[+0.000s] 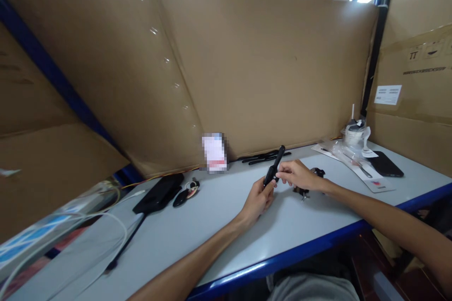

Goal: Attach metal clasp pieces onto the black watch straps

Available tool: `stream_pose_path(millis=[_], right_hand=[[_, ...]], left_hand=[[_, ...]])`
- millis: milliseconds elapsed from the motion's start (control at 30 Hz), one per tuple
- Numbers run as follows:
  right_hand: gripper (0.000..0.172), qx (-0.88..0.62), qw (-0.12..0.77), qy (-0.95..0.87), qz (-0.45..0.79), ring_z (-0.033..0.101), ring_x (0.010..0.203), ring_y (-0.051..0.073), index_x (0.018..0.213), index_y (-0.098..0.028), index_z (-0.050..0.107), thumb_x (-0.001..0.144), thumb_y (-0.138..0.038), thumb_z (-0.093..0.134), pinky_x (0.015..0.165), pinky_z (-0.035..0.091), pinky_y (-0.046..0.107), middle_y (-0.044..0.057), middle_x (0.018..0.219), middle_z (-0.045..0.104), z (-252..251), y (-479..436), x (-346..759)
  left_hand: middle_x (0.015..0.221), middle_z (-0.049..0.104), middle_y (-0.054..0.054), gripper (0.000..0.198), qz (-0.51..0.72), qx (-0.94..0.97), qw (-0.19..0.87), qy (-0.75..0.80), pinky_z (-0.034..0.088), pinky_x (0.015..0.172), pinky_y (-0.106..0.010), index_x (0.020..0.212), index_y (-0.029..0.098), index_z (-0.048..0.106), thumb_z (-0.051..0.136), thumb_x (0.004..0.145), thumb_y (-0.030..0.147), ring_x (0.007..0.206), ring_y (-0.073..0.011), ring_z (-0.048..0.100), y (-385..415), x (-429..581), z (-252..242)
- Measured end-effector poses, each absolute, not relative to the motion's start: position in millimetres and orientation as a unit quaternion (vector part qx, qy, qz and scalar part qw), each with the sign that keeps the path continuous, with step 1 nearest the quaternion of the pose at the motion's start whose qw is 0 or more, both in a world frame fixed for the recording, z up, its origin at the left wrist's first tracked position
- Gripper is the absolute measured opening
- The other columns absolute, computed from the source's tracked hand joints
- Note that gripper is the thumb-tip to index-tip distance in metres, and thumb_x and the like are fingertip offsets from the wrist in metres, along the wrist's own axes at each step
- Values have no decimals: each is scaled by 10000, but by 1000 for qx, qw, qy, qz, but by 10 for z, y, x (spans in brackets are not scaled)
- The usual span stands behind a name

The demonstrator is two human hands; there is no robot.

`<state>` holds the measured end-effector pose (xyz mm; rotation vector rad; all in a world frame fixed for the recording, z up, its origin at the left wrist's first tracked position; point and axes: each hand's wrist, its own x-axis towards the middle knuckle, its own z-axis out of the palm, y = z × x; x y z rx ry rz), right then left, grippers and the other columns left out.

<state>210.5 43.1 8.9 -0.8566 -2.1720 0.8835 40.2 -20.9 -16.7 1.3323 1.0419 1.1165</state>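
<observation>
Left hand [258, 199], on my remote feed, wrapped round black tool [274, 169], tilted, well left of black phone [386, 163]. Right hand [297, 174] at tool's side, fingertips bunched; I can't tell whether pinching. Dark pieces [319, 172] between tool and phone.

Holds a slim black tool [274, 169] in the left hand [257, 202], aimed at 1 o'clock, with fingers of the right hand [297, 174] at its side. Around it, has keys [190, 192] at 9 o'clock, a black phone [387, 164] at 3, small dark parts [302, 191] near 4, partly behind the right hand.
</observation>
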Motion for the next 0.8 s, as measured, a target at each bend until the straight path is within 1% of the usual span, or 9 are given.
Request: stream_pose_path(millis=[200, 300, 367, 433, 500, 567, 633, 700, 800], right_hand=[[216, -324, 316, -822, 345, 504, 472, 88, 726, -176, 543, 908, -290, 557, 497, 381, 205, -37, 571, 574, 65, 432, 2099], [252, -319, 313, -835, 321, 514, 493, 88, 724, -168, 573, 926, -313, 535, 526, 384, 207, -20, 599, 602, 90, 448, 2107], [297, -337, 327, -842, 267, 522, 515, 94, 725, -160, 609, 951, -310, 490, 548, 371, 214, -5, 608, 618, 148, 494, 2153], [330, -372, 357, -836, 187, 529, 546, 107, 727, -158, 641, 966, -296, 459, 572, 356, 226, 5, 607, 627, 232, 576, 2254], [320, -412, 374, -825, 101, 536, 578, 123, 729, -162, 662, 959, -291, 480, 593, 346, 240, 14, 615, 639, 315, 688, 2404], [281, -461, 354, -813, 36, 550, 602, 141, 729, -166, 683, 932, -299, 543, 603, 340, 253, 29, 638, 662, 366, 808, 2570], [210, -497, 305, -812, 9, 589, 650, 163, 741, -169, 709, 891, -266, 598, 615, 345, 259, 46, 684, 694, 366, 910, 2704], [143, -507, 252, -824, 8, 635, 731, 185, 781, -175, 736, 857, -207, 620, 632, 359, 258, 61, 763, 730, 319, 977, 2772], [151, -495, 192, -847, 14, 672, 828, 212, 849, -184, 762, 836, -146, 617, 653, 375, 258, 80, 879, 758, 208, 1014, 2748]], left_hand=[[514, 309, 126, 447, 481, 555, 525, 429, 128, 328, -178, 816, 206, 458, 677, 767, 593, 345, -25, 212, -201, 409, -189], [527, 313, 122, 435, 483, 546, 534, 427, 117, 334, -177, 809, 207, 455, 687, 769, 573, 350, -22, 211, -202, 406, -182], [531, 309, 120, 425, 482, 533, 546, 430, 101, 337, -175, 801, 208, 446, 684, 778, 559, 356, -22, 209, -201, 395, -174], [533, 296, 120, 416, 484, 517, 560, 430, 87, 341, -174, 796, 209, 441, 685, 785, 545, 360, -22, 201, -199, 380, -166], [537, 286, 122, 406, 487, 502, 570, 431, 76, 343, -175, 799, 209, 440, 688, 791, 531, 361, -22, 193, -195, 365, -159], [541, 288, 120, 396, 488, 493, 574, 436, 71, 342, -176, 804, 210, 441, 686, 798, 520, 361, -22, 194, -192, 356, -155], [545, 294, 119, 390, 487, 489, 575, 440, 72, 341, -176, 805, 210, 439, 685, 801, 513, 363, -23, 198, -191, 354, -152], [546, 293, 119, 395, 486, 490, 576, 438, 75, 339, -174, 799, 211, 433, 688, 797, 512, 366, -22, 194, -191, 357, -151], [543, 279, 120, 398, 483, 493, 575, 440, 77, 340, -170, 793, 213, 424, 689, 794, 510, 370, -22, 186, -196, 365, -144]])
